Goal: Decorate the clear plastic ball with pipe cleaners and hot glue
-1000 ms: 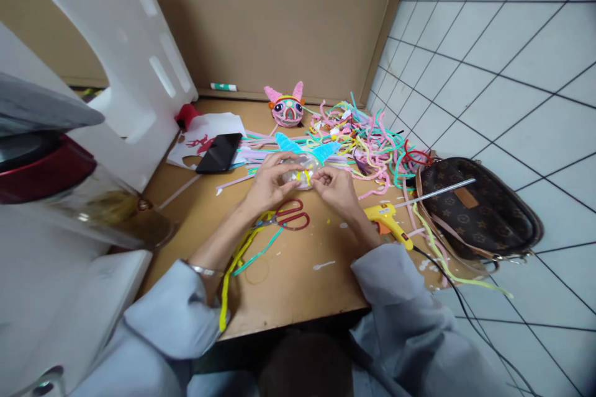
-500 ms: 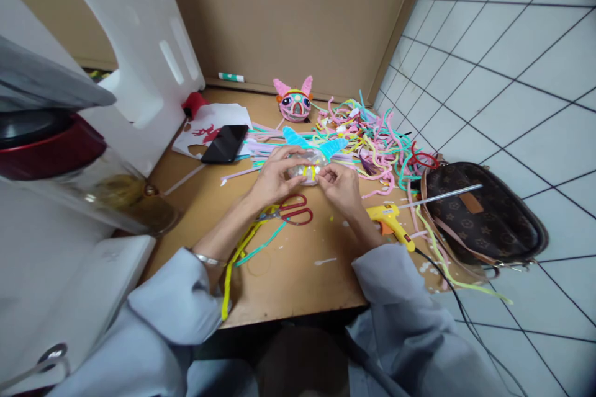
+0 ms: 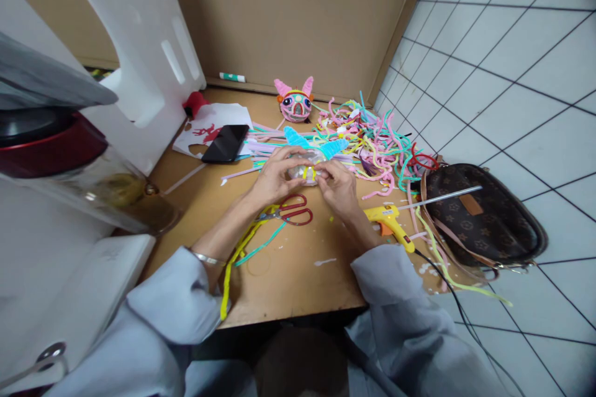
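Some room is left on the white-specked brown tabletop (image 3: pixel 293 285), from the red-handled metal scissors (image 3: pixel 283 216) to its near edge. The clear, round, blue-eared ball (image 3: pixel 305 170) is held in the curled left hand (image 3: pixel 278 178); more is covered than half a second ago by the right hand (image 3: pixel 339 187), fingertips bunched, its pinch hidden. Rightward, white tiles (image 3: pixel 493 68) are seen.

The left hand (image 3: pixel 275 177) hid part of a clear ball (image 3: pixel 309 172); the right forearm (image 3: pixel 361 229) masked a glue gun's (image 3: pixel 392 222) tip.

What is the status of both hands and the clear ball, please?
Left hand: holding clear ball with blue ears. Right hand: fingertips beside its yellow strips. Scissors close by, not blocking.
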Action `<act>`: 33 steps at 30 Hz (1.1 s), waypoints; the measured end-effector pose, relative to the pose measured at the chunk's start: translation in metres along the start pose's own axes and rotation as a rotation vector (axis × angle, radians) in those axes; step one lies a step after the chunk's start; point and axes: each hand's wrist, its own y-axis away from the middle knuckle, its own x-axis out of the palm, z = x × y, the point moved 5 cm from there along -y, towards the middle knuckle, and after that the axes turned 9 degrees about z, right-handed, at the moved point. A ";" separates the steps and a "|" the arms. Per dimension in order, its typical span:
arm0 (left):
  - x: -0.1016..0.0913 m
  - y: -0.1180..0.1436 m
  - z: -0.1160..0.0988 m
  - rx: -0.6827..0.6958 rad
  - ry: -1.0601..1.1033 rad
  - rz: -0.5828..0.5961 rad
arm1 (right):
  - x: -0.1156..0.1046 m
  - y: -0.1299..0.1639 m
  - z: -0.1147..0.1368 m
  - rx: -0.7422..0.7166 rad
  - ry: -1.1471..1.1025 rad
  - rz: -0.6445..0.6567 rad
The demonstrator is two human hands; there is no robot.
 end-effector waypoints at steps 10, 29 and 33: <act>0.002 -0.001 0.002 -0.003 0.010 -0.005 | 0.003 0.001 0.001 -0.055 0.127 0.078; -0.001 -0.001 -0.006 0.039 0.045 0.040 | 0.006 -0.001 0.009 -0.158 0.271 0.165; 0.000 -0.001 -0.002 0.021 0.038 0.052 | 0.006 -0.001 0.009 -0.148 0.243 0.173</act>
